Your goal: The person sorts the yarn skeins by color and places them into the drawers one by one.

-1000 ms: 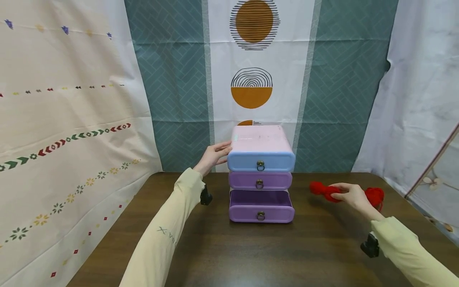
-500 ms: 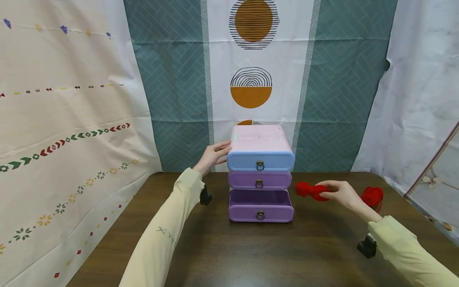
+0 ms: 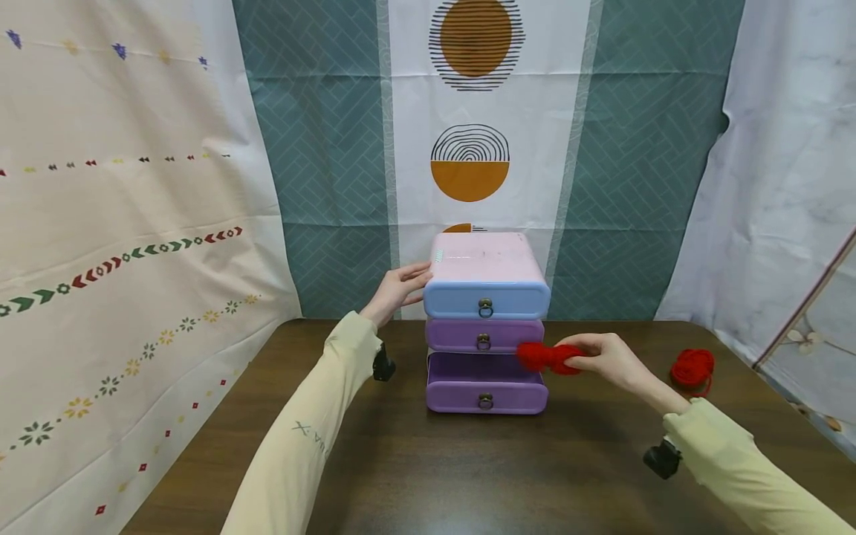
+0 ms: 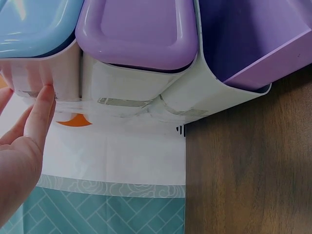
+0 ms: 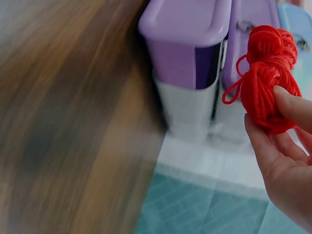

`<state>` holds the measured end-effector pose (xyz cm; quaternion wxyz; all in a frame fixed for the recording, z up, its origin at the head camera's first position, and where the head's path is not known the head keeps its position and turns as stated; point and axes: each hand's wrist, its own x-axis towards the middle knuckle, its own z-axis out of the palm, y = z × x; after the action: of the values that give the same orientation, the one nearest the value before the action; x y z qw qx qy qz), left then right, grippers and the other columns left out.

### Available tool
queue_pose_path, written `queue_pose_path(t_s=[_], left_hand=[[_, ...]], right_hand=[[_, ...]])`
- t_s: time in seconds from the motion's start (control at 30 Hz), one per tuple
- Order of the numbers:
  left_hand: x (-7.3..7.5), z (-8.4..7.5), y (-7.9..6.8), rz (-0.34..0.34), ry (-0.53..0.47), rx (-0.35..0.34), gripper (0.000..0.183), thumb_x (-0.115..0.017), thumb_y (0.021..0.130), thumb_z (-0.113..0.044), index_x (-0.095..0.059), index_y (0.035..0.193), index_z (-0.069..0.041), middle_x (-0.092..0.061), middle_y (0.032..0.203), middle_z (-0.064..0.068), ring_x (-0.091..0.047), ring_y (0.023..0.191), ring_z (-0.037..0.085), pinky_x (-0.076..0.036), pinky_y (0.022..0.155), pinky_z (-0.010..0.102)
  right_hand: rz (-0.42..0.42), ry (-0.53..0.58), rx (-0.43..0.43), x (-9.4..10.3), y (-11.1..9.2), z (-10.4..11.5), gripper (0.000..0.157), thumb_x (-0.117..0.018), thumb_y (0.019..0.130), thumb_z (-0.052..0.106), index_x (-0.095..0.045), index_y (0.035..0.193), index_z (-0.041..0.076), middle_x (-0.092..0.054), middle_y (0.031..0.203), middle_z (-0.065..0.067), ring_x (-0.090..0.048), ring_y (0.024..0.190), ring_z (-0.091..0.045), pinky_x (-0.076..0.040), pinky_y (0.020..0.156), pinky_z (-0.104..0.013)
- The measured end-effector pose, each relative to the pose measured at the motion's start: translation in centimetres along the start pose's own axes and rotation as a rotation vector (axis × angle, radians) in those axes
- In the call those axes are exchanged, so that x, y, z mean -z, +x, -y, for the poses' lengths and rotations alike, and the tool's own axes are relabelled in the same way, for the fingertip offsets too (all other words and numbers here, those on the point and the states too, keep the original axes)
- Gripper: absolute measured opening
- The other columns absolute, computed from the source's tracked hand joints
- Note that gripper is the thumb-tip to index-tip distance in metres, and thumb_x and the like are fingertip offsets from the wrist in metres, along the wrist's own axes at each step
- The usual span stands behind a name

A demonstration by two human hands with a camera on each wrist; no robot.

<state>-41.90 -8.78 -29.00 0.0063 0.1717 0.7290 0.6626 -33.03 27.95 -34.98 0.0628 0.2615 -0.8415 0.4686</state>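
The right hand [image 3: 611, 360] pinches the red yarn [image 3: 545, 357] over the open bottom drawer [image 3: 486, 383]. The left hand [image 3: 400, 288], fingers flat, steadies the box. Yarn could snag the drawer's edge and fall onto the surface [image 3: 468, 468].

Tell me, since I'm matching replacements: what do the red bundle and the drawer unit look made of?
Red bundle: yarn or cord, matte, with separate twisted strands visible. Drawer unit: likely plastic, smooth with a soft sheen and rounded moulded edges.

Red yarn bundle [image 3: 548, 357] – blue top drawer [image 3: 486, 300], two purple drawers [image 3: 484, 336] – dark brown table [image 3: 468, 475]
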Motion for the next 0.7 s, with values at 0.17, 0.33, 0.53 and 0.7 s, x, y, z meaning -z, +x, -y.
queue_pose_path(t_s=[0.17,0.33,0.53,0.7], left_hand=[[-0.3,-1.3,-0.9,0.017,-0.007,0.018,0.047,-0.057,0.091,-0.018,-0.044,0.134,-0.006,-0.045,0.130,0.014,-0.048,0.112,0.024,-0.046,0.086,0.034],[-0.3,-1.7,-1.4,0.025,-0.007,0.019,0.047,-0.056,0.092,-0.017,-0.042,0.135,-0.004,-0.043,0.131,0.015,-0.047,0.114,0.025,-0.045,0.087,0.036],[0.0,-0.2,-0.4,0.002,-0.012,0.008,0.048,-0.059,0.090,-0.023,-0.046,0.134,-0.009,-0.046,0.129,0.011,-0.049,0.111,0.022,-0.046,0.085,0.033],[0.0,0.1,0.0,-0.001,-0.004,-0.009,0.048,-0.061,0.089,-0.026,-0.048,0.133,-0.011,-0.047,0.128,0.010,-0.050,0.110,0.022,-0.047,0.085,0.032]], right_hand=[[0.018,0.026,0.005,-1.3,0.7,1.1,0.025,-0.069,0.079,0.000,-0.064,0.102,-0.007,-0.064,0.091,-0.014,-0.062,0.074,-0.020,-0.053,0.066,-0.029],[0.028,0.051,0.009,-2.6,1.4,2.2,0.025,-0.069,0.079,-0.001,-0.064,0.102,-0.007,-0.063,0.094,-0.016,-0.062,0.075,-0.023,-0.054,0.067,-0.034],[0.015,0.031,0.020,-3.9,2.4,3.0,0.026,-0.070,0.078,0.002,-0.065,0.103,-0.004,-0.064,0.093,-0.014,-0.061,0.075,-0.023,-0.054,0.066,-0.033],[0.000,-0.025,0.045,-4.9,3.0,3.0,0.025,-0.072,0.077,0.004,-0.067,0.101,-0.002,-0.065,0.091,-0.009,-0.061,0.074,-0.020,-0.052,0.065,-0.026]])
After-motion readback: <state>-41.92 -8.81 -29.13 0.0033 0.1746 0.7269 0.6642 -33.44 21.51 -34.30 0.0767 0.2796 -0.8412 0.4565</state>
